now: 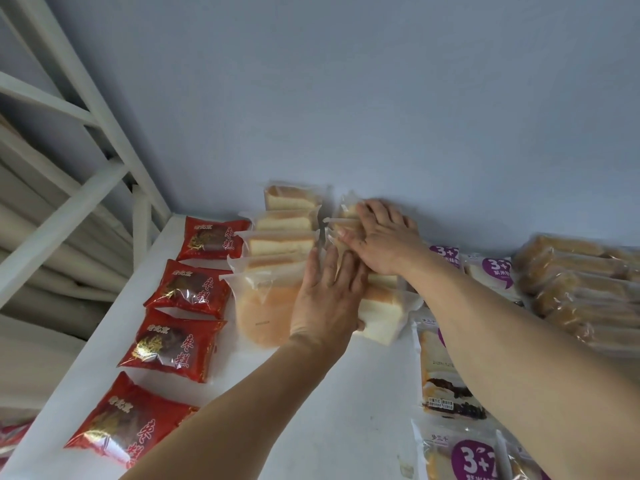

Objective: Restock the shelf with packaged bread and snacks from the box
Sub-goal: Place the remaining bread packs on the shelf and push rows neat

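Note:
On the white shelf [346, 393] a row of clear-wrapped sponge bread packs [280, 244] runs back to the wall. A second row of the same bread packs [381, 313] lies just right of it. My left hand [325, 296] rests flat on the second row's near packs, fingers spread. At the far end of that row, by the wall, my right hand [384, 237] presses flat on the packs. Neither hand visibly closes around a pack. The box is not in view.
Red cake packets [188, 289] line the shelf's left edge, front to back. White-and-purple "3+2" bread packs [464, 455] lie under my right arm and behind it. Golden bread loaves in clear wrap [581, 289] are stacked at the right. A white shelf frame [86, 98] rises at the left.

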